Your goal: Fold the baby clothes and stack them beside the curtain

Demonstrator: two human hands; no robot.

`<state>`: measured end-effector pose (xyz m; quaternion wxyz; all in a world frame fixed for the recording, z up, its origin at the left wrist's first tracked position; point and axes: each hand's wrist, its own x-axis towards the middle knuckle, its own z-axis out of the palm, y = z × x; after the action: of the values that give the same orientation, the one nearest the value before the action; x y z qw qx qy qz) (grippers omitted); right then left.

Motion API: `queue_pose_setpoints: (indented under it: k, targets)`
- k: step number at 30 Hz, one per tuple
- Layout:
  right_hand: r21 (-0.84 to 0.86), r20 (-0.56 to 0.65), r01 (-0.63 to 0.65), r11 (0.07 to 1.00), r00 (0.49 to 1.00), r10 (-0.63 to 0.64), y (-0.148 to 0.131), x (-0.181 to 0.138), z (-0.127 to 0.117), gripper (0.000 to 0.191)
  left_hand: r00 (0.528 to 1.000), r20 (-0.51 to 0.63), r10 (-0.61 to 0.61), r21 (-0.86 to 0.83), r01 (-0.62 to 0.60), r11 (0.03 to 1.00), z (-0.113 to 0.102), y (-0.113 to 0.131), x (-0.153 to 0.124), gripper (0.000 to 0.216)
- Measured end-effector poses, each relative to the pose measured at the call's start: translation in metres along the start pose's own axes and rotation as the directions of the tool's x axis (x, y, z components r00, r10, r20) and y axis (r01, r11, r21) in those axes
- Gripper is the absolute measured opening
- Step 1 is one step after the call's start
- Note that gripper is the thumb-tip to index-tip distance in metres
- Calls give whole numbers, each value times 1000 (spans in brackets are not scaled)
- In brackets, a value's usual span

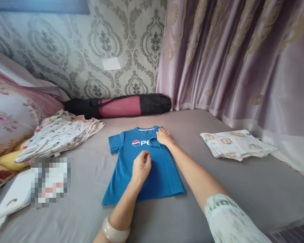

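Note:
A small blue Pepsi T-shirt [126, 175] lies flat, front up, on the grey bed sheet [192, 202]. Its right sleeve is folded inward over the chest and partly covers the logo. My right hand [163, 137] rests on that folded sleeve near the collar, fingers curled on the cloth. My left hand [141, 166] sits on the middle of the shirt, its fingertips pinched together on the fabric. A pale bangle is on my left wrist.
A pile of white printed clothes [58, 136] lies at the left, a folded patterned cloth [236, 144] at the right. A black and red rolled bag [121, 105] lies along the wall. Pillows stand at far left, curtains at right.

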<state>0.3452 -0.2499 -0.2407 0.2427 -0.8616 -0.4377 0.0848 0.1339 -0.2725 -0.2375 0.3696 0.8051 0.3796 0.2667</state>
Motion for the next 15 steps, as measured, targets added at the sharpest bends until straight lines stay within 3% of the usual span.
queue_pose_setpoints:
  k: [3, 7, 11, 15]
  targets:
    - [-118, 78, 20, 993, 997, -11, 0, 8, 12, 58, 972, 95, 217, 69, -224, 972, 6, 6, -9, 24]
    - [-249, 78, 57, 967, 996, -38, 7, 15, 22, 65, 851, 292, 435, 69, -473, 878, 14, 15, -22, 37]
    - [-244, 33, 74, 967, 997, -68, 12, 17, 29, 66, 753, 511, 413, 65, -514, 855, 19, 21, -33, 56]
    - [-187, 85, 48, 981, 996, -32, 14, 20, 23, 64, 687, 611, 393, 65, -538, 840, 15, 24, -38, 54]
